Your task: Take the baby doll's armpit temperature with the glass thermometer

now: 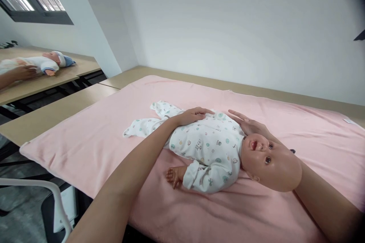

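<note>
The doll [211, 144] lies within the edges of the pink blanket [99, 136], head toward the desk's [57, 108] right edge. The left hand [194, 116] rests on its clothed middle, fingers loosely extended, gripping nothing; the right hand [251, 124], fingers outstretched, is by its far shoulder, contact unclear.

Left forearm [137, 167] and right forearm [322, 190] are bare, slim and smoothly tapering. Left hand [192, 116] and right hand [252, 126] are bare too, with slender fingers [205, 111]. A dark bit [292, 151] beside the right forearm is too small to identify.
</note>
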{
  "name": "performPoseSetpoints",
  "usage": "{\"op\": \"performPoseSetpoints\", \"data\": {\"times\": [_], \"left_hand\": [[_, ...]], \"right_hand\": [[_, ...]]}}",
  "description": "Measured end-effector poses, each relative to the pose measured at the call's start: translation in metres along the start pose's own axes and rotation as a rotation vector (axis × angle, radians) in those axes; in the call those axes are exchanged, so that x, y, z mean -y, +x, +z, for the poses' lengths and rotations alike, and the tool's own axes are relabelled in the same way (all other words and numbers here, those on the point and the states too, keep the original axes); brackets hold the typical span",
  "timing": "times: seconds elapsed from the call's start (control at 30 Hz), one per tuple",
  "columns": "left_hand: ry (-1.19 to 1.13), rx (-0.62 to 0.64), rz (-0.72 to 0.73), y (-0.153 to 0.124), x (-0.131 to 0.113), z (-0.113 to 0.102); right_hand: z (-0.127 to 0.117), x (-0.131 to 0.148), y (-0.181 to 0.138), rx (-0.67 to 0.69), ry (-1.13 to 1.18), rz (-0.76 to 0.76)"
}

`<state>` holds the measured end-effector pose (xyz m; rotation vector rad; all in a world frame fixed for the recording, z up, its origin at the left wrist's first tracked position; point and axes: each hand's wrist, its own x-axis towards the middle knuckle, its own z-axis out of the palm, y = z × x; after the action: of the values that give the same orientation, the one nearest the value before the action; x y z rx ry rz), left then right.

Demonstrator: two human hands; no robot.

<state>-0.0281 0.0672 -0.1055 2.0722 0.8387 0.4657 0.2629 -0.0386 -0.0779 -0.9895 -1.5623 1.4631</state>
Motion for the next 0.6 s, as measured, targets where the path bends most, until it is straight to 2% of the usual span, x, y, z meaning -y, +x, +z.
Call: {"op": "performPoseSetpoints", "data": {"times": [0.23,0.4,0.5,0.53,0.57,0.6], "left_hand": [[0.048,0.015,-0.01,0.001,0.001,-0.001],[0.082,0.012,-0.003,0.0,0.001,-0.001],[0.055,0.036,-0.017,-0.008,-0.011,-0.015],[0.028,0.009,-0.01,-0.012,-0.017,-0.024],[-0.004,-0.047,0.012,-0.016,-0.025,-0.034],[-0.026,-0.157,0.065,-0.022,-0.032,-0.046]], "right_hand": [[0.0,0.001,0.0,-0.017,-0.038,0.008],[0.01,0.013,0.003,-0.039,0.021,0.05],[0.017,0.014,0.001,-0.05,0.062,0.064],[0.018,0.011,-0.001,-0.05,0.069,0.064],[0.017,0.007,-0.004,-0.05,0.069,0.063],[0.014,0.001,-0.006,-0.054,0.065,0.06]]}}
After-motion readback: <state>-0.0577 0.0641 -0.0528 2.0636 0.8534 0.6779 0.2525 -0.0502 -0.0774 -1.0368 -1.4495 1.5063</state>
